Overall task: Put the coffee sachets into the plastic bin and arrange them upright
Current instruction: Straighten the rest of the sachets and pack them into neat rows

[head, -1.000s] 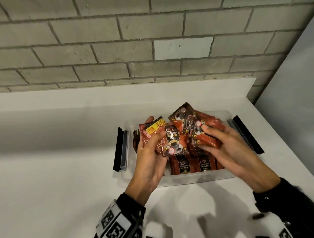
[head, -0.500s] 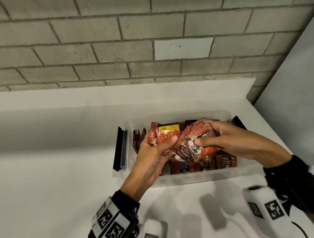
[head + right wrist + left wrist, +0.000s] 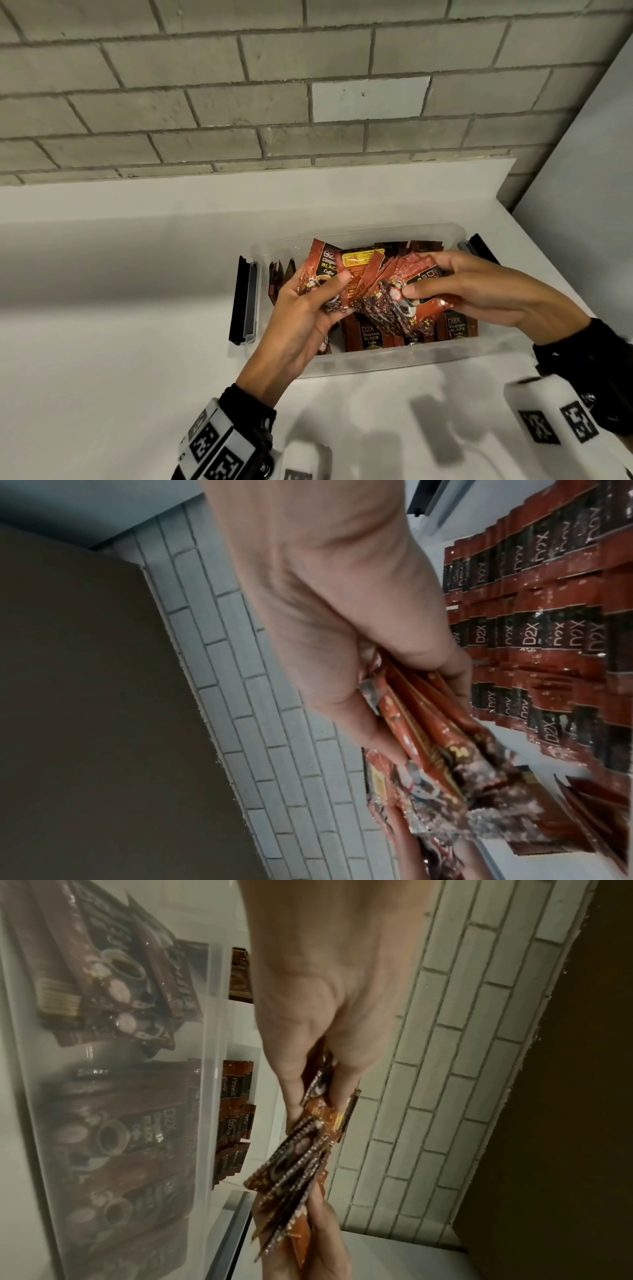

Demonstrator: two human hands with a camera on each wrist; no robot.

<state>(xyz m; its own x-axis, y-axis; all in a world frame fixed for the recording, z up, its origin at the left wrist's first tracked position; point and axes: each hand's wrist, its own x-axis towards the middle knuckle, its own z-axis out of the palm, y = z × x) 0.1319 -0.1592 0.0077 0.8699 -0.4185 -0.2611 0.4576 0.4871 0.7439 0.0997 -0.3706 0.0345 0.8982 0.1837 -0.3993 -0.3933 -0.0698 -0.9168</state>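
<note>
A fanned bunch of red and black coffee sachets [image 3: 373,287] hangs just above the clear plastic bin [image 3: 394,359]. My left hand [image 3: 315,301] grips its left end, thumb on top. My right hand [image 3: 455,287] pinches the right end between thumb and fingers. The left wrist view shows the bunch [image 3: 301,1153] edge-on between both hands. The right wrist view shows the same bunch [image 3: 445,764] under my fingers. Rows of sachets [image 3: 370,337] stand upright in the bin along its near wall, and more rows [image 3: 548,631] fill it below my right hand.
The bin sits on a white counter [image 3: 102,342] against a grey brick wall [image 3: 239,85]. Black latch handles stick out at its left end [image 3: 245,301] and right end [image 3: 479,246]. A white panel [image 3: 589,205] closes the right side.
Both hands have lowered the bunch toward the bin and drawn it together. My right hand turned from reaching over the top to pinching the bunch from the right side.
</note>
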